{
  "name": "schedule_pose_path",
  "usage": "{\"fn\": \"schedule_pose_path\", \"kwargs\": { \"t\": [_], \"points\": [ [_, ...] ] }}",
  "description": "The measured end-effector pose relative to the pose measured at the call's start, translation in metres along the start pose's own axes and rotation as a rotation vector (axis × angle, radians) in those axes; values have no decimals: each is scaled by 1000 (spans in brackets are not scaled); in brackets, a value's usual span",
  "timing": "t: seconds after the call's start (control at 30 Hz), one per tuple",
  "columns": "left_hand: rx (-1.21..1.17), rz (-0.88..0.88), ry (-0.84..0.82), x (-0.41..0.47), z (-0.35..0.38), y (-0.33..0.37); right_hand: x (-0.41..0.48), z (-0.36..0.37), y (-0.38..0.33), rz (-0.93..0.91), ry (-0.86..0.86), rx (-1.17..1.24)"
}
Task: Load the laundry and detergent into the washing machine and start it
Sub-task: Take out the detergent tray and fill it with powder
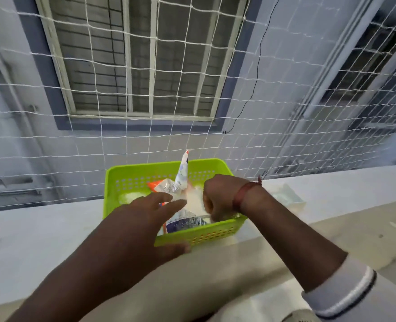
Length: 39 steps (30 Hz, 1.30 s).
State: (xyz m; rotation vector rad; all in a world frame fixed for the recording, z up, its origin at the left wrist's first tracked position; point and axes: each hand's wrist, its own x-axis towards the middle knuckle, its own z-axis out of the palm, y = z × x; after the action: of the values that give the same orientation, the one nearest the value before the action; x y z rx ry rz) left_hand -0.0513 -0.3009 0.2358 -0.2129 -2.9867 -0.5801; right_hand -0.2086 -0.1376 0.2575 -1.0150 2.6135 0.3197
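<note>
A white-and-blue plastic detergent packet point(180, 180) is seen upright in a lime-green perforated plastic basket point(145, 167) set on a pale ledge point(41, 228). The fingers of the left hand point(134, 219) are spread wide over it; those of the right hand point(218, 198) are curled inside the basket, their hold unclear.

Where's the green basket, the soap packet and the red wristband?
basket point(215, 235), head view, on its front wall.
packet point(183, 168), head view, on its upright top flap.
wristband point(240, 197), head view, on the middle of the band.
</note>
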Motion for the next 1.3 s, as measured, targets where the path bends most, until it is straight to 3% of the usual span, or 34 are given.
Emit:
{"fn": "schedule_pose_path", "kwargs": {
  "t": [0.2,0.47,0.93,1.3],
  "points": [
    [-28,-26,-17,10,13,-8,5,4,-1,-24,24,-19],
    [25,-97,18,8,12,1,-8,3,5,-64,207,-23],
    [46,-112,21,6,13,2,-21,15,21,179,575,175],
    [30,-101,63,7,14,2,5,26,0,228,339,285]
  ]
}}
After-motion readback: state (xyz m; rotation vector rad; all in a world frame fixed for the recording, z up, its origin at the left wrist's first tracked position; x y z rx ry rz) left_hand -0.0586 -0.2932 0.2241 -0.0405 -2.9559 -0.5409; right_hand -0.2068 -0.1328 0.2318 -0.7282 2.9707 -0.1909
